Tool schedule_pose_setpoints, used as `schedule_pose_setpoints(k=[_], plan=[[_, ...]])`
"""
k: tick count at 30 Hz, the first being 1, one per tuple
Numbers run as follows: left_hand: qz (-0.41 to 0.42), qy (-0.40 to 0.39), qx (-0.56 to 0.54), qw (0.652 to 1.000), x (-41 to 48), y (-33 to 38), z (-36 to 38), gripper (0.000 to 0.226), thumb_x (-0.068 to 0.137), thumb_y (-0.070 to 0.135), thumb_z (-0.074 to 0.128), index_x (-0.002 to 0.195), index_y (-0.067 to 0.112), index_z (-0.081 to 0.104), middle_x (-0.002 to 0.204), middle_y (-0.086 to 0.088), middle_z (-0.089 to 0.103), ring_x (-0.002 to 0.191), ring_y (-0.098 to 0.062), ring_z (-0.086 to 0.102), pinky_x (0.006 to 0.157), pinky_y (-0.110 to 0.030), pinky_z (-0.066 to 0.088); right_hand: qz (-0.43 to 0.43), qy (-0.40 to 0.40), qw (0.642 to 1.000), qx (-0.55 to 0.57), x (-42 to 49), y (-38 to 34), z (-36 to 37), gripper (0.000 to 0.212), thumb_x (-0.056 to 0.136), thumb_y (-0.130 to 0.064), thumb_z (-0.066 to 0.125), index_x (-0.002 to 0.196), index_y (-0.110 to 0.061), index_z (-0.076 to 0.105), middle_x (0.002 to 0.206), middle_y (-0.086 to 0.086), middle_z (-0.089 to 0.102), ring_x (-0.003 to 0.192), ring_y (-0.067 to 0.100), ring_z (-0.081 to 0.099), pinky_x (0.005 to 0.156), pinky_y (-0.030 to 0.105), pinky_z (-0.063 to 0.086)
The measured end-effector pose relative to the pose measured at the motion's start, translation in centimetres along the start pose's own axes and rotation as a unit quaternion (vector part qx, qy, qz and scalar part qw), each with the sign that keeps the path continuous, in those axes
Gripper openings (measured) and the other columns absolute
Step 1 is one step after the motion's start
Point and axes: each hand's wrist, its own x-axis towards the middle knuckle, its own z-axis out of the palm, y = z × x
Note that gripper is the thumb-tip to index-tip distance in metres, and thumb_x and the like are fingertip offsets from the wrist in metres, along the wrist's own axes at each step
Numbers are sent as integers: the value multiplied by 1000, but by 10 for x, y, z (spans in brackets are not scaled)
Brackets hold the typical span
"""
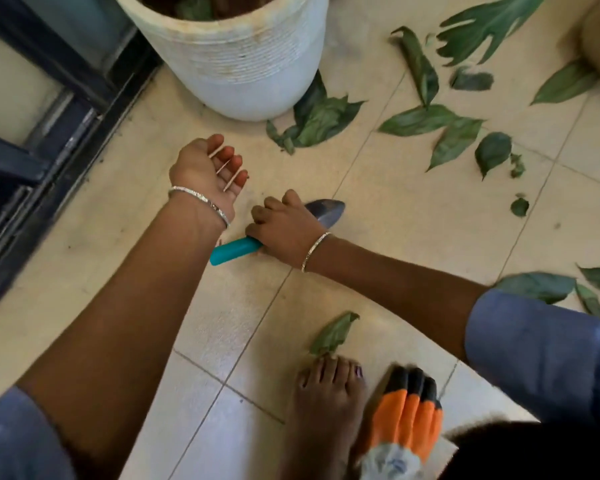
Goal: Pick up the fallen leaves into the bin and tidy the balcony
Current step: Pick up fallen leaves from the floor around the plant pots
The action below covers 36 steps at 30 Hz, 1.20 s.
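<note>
Right hand (284, 223): grips trowel (326, 211) by its handle.
Left hand (207, 166): relaxed, empty.
Leaves (420, 119): likely light, limp; pinch at stems.

The cream tiled floor (413, 216) carries a white ribbed plant pot (236, 60) at the top. Green fallen leaves (426, 119) lie scattered right of it. A grey metal trowel with teal handle (232, 251) lies in the middle, an orange-and-black glove (413, 414) beside a bare foot (329, 403) below.
</note>
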Motion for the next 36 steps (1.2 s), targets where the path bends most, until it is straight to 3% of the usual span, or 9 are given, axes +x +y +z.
schedule_pose_setpoints(k=[4, 9, 17, 20, 23, 25, 27, 31, 36], plan=[[-21, -30, -13, 999, -4, -7, 8, 20, 97, 22, 41, 92, 21, 60, 68, 8, 57, 55, -8, 57, 62, -21, 48, 71, 84, 988, 109, -43, 4, -9, 22, 82, -13, 59, 101, -9, 69, 97, 11, 60, 86, 31, 57, 67, 41, 48], [-80, -30, -6, 996, -2, -38, -4, 19, 95, 22, 45, 92, 21, 63, 67, 7, 59, 55, -9, 57, 60, -23, 48, 74, -162, 956, 234, -136, -4, -7, 38, 79, -32, 74, 112, -19, 60, 109, 4, 57, 100, 22, 51, 79, 37, 47], [-106, -72, 2, 992, -5, -59, 5, 19, 96, 23, 48, 86, 20, 64, 68, 6, 58, 59, -10, 55, 61, -24, 47, 118, -175, 960, 184, -169, -15, 10, 19, 87, -34, 64, 95, -17, 60, 101, 4, 61, 96, 25, 55, 81, 35, 39], [-99, -105, 30, 989, -12, -69, 15, 19, 97, 26, 49, 87, 20, 64, 72, 4, 59, 63, -11, 57, 60, -26, 48, 243, -12, 925, 291, -163, 7, -10, 12, 84, -31, 63, 85, -19, 63, 84, -3, 62, 74, 16, 55, 67, 28, 40], [-106, -141, 56, 983, -29, -89, 29, 26, 97, 37, 51, 90, 17, 65, 83, -1, 63, 73, -15, 60, 67, -27, 49, 404, 250, 806, 353, -148, 35, -45, 15, 82, -25, 76, 78, -19, 63, 66, -8, 62, 59, 7, 55, 55, 18, 42], [-131, -185, 41, 973, -42, -101, 42, 37, 93, 48, 54, 98, 13, 66, 97, -5, 68, 88, -18, 65, 80, -32, 49, 430, 328, 771, 336, -135, 47, -64, 17, 81, -24, 78, 79, -17, 63, 64, -7, 61, 60, 7, 56, 54, 13, 41], [-157, -232, 7, 960, -52, -109, 56, 47, 90, 54, 57, 106, 10, 64, 100, -9, 72, 91, -21, 70, 84, -35, 52, 408, 328, 790, 319, -126, 49, -75, 17, 79, -22, 79, 79, -18, 62, 65, -9, 60, 61, 7, 56, 56, 13, 41], [-157, -220, 14, 963, -50, -116, 78, 29, 99, 39, 50, 88, 12, 58, 64, -7, 66, 55, -21, 64, 66, -33, 52, 333, 276, 842, 321, -130, 39, -75, 14, 75, -26, 78, 82, -20, 67, 74, -12, 61, 67, 7, 55, 62, 16, 42], [-166, -173, 46, 970, -32, -121, 91, 36, 105, 35, 41, 76, 16, 52, 48, 5, 32, 32, -8, 29, 36, -16, 28, 440, 333, 784, 285, -174, 93, -65, 8, 84, -20, 71, 88, -21, 65, 81, -7, 64, 70, 7, 58, 63, 23, 48]])
